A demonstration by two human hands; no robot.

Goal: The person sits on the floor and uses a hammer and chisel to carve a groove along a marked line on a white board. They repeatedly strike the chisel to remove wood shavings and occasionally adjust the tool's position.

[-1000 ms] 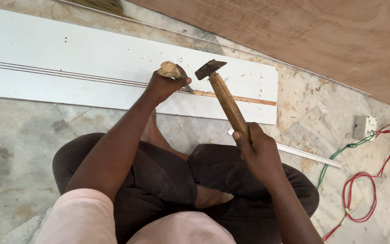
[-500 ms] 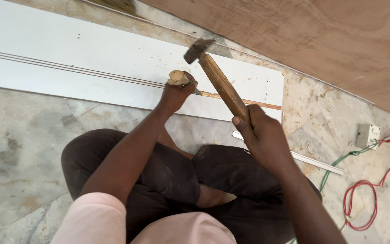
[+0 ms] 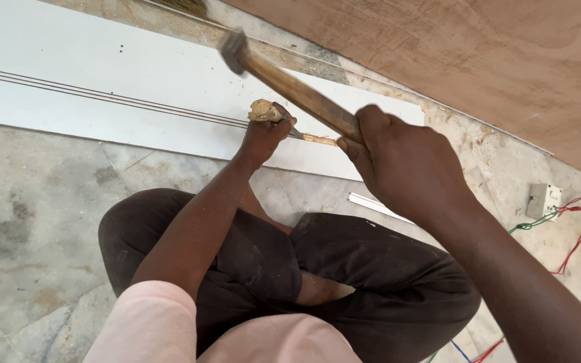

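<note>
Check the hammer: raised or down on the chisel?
Raised. The hammer head sits above and apart from the chisel butt, which the left hand grips; right hand holds the handle.

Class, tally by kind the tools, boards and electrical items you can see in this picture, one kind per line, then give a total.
Hammers: 1, the wooden-handled hammer in the right hand
Chisels: 1, the chisel in the left hand
White panels: 1, the white grooved panel
Plywood sheets: 1, the plywood sheet
Switch boxes: 1, the white switch box
Total: 5
</note>
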